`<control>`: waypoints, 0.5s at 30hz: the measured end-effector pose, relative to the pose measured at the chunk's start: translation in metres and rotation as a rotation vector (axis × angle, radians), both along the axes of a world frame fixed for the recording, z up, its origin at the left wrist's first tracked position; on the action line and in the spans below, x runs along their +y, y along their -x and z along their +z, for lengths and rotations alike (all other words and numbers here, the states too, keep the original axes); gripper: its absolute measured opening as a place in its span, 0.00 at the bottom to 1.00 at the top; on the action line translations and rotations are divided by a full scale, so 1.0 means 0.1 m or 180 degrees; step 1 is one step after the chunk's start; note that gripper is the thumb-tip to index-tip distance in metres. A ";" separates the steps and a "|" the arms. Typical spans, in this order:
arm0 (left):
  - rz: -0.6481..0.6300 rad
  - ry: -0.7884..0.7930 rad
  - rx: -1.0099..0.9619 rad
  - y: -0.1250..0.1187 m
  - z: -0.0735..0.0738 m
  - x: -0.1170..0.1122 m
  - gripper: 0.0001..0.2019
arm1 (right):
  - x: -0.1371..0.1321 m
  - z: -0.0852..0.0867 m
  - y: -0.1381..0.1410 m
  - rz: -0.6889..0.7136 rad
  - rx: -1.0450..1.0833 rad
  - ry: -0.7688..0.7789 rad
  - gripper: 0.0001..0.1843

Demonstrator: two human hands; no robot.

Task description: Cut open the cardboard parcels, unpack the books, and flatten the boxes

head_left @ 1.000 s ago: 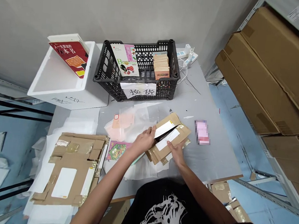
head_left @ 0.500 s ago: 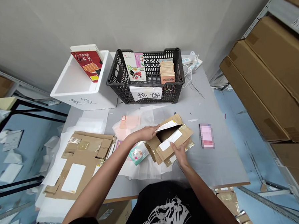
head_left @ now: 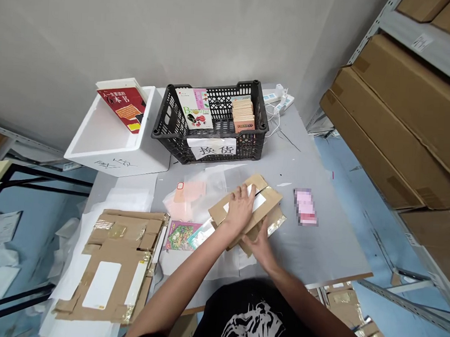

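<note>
- At the middle of the worktop point(head_left: 321, 244), I have a folded kraft cardboard mailer point(head_left: 266, 203) lying flat, its long axis slanting from lower left to upper right on my feed, with a white label point(head_left: 258, 203) across its top face.
- Both hands sit close together on the mailer. The left hand point(head_left: 240, 210) lies across the label with its fingers spread, pressing down rather than grasping. The right hand point(head_left: 257, 240) is at the near edge with its fingers curled against the cardboard; from here, I can't tell whether it grips.
- The mailer lies directly ahead of the person. The right hand is nearer the body, while the left reaches further over the top.
- Just left of the mailer, a picture book point(head_left: 180, 235) with a green and pink cover lies beside a clear-wrapped item point(head_left: 202, 235).
- Beyond them are clear plastic sleeves point(head_left: 203, 182); to the right is a pink item point(head_left: 305, 207), too pixelated for me to identify.
- Further left, a flattened cardboard mailer point(head_left: 110, 268) rests on white sheets point(head_left: 129, 196).
- Along the far edge stand a black plastic crate point(head_left: 249, 134) of books and a white foam box point(head_left: 97, 152) holding a red book point(head_left: 120, 107).
- To the right, cardboard cartons point(head_left: 397, 117) fill a metal shelf point(head_left: 404, 52).
</note>
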State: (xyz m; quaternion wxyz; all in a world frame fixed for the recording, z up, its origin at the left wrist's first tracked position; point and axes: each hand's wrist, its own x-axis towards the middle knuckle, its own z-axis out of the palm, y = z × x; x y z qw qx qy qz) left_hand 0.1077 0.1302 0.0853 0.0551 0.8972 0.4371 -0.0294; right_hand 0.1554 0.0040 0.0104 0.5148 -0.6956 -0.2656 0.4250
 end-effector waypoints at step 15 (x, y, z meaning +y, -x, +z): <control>0.0099 -0.0025 0.0086 -0.02 -0.12 0.32 0.23 | 0.91 -0.38 -1.58 0.1329 -0.3534 0.1830 0.27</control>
